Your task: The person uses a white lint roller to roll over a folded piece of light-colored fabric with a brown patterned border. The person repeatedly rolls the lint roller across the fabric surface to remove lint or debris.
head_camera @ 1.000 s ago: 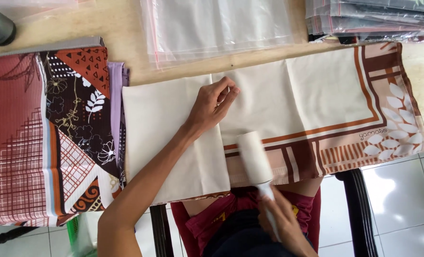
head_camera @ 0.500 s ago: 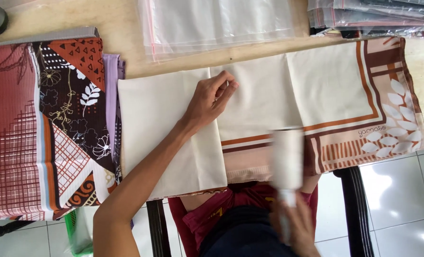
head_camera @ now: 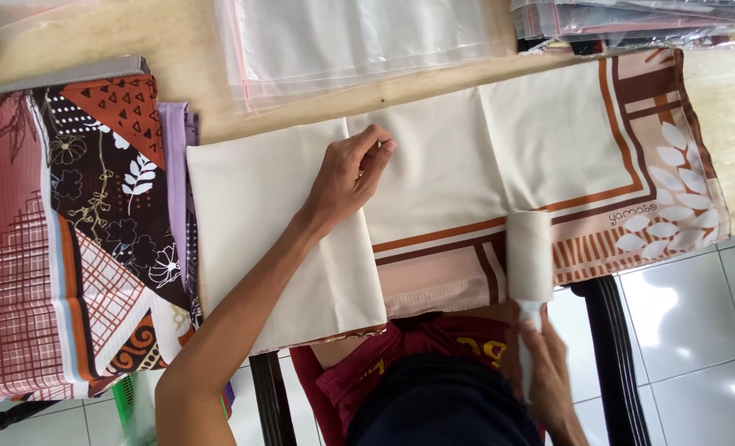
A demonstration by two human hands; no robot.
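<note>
Two hands share the work: left hand (head_camera: 347,177) presses the cloth (head_camera: 433,190) flat, fingers spread, steadying it; right hand (head_camera: 545,376), at 5 o'clock, grip clamped on the roller (head_camera: 530,256).

Both arms are seen bare, with no sleeve, watch or ring visible on the left hand (head_camera: 347,177) or the right hand (head_camera: 549,372). A dark red garment with a yellow print is worn on the upper body, and a dark navy piece of clothing is seen over the lap.
</note>
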